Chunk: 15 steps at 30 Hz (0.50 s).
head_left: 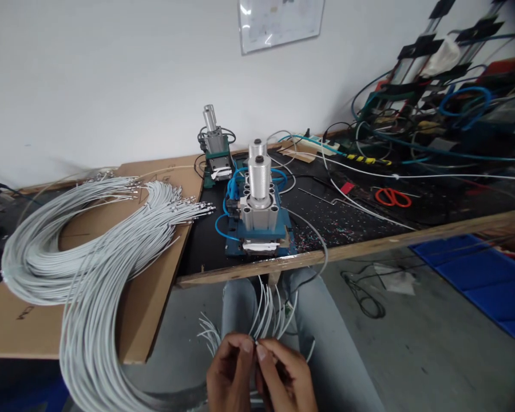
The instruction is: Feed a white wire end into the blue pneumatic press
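Low in the view, over my lap, my left hand (232,369) and my right hand (285,372) meet with thumbs and forefingers pinched together. Between the fingertips shows the small end of a white cable (256,341), with a dark bit beside it; the rest is covered by my fingers. More white cables (266,309) hang between my knees just beyond the hands. On the bench edge ahead, apart from my hands, stands a press with a silver pneumatic cylinder (260,186) on a blue base (261,233).
A large bundle of white cables (98,269) lies on cardboard (4,332) at left and droops over the edge. Behind stands another cylinder press (214,140). Red-handled scissors (392,197) and wire scraps lie on the black bench (433,212). Tangled hoses and machinery (416,74) fill the right.
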Tool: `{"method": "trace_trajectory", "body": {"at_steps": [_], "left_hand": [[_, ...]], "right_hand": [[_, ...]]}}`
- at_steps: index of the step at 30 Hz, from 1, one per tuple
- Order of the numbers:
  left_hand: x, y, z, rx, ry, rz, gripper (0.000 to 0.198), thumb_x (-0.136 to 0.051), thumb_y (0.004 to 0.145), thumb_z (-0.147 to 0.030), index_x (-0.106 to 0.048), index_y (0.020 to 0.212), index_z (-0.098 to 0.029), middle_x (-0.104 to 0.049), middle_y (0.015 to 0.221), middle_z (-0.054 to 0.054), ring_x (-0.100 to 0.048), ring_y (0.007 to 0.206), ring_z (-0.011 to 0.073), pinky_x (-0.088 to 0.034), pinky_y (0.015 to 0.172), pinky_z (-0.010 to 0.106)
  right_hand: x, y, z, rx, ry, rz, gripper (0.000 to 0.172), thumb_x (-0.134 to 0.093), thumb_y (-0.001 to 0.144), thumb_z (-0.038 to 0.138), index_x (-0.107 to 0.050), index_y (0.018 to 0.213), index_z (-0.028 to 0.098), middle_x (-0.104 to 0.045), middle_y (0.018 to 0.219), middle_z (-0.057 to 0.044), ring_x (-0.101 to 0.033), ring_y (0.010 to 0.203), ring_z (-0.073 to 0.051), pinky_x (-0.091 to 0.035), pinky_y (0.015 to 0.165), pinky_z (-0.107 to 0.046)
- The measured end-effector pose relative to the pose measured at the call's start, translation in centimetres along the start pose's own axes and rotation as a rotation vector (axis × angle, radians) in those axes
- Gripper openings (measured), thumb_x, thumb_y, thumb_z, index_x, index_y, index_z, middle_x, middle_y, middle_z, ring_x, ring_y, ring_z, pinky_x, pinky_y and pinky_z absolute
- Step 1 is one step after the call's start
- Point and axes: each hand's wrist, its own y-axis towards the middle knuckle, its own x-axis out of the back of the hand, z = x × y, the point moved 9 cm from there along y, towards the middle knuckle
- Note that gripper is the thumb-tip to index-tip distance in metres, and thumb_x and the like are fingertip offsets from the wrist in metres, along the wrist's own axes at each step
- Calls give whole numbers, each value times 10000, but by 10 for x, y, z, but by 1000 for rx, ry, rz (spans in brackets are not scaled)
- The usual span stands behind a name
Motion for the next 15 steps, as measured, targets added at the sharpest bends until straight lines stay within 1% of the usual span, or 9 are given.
{"method": "trace_trajectory", "body": {"at_steps": [2,4,5,7,9,12,13,15], "left_hand": [[1,-1,1,9,-12,-12,453,-865,728,-573,-674,703,-163,-523,524,-49,-436,474,76,-377,480,176],[-2,-3,1,3,-16,-17,453,-865,733,-567,-669,686,-161,-520,522,-52,-439,480,69,-381,489,167],[-4,-4,0,-1,-24,-9,453,-862,740,-563,-661,672,-163,-521,515,-52,-445,475,70,-383,484,167],[-11,-5,-3,0,-55,15,452,-853,754,-557,-650,653,-166,-534,502,-47,-461,456,75,-387,461,173],[-16,-6,-4,16,-89,23,452,-863,744,-551,-648,648,-165,-546,503,-44,-473,440,77,-386,441,174],[-17,-5,-5,48,-86,-3,458,-879,713,-565,-669,680,-159,-549,516,-47,-479,437,71,-379,431,165],[-16,-4,-6,50,-72,-12,457,-884,705,-566,-678,695,-158,-551,523,-47,-482,444,72,-379,434,163],[-13,-2,-8,41,-37,-25,454,-898,687,-558,-692,722,-155,-562,543,-43,-479,456,71,-383,441,161]], "right_hand": [[-2,2,4,3,0,21,487,-588,960,625,-758,826,188,-624,623,-17,-583,516,-142,-475,479,-219],[-5,4,4,-9,-16,57,510,-564,981,600,-721,725,187,-566,562,-1,-561,511,-137,-474,503,-217],[-6,5,3,-17,-22,66,512,-554,990,586,-715,713,187,-545,545,5,-549,509,-134,-466,503,-214],[-4,8,4,-13,-28,65,488,-552,997,566,-729,747,186,-548,554,6,-542,518,-134,-452,501,-211],[-5,11,7,16,-28,101,474,-553,999,551,-722,750,185,-555,563,4,-544,525,-134,-439,495,-207],[-10,15,12,43,-15,190,475,-537,1014,515,-681,708,182,-529,540,14,-521,498,-121,-407,478,-197],[-11,15,12,41,-11,202,475,-535,1016,508,-668,697,181,-517,529,20,-506,487,-116,-396,473,-195],[-10,15,12,33,-11,179,482,-542,1010,515,-651,679,182,-503,521,26,-489,481,-111,-389,476,-193]]}}
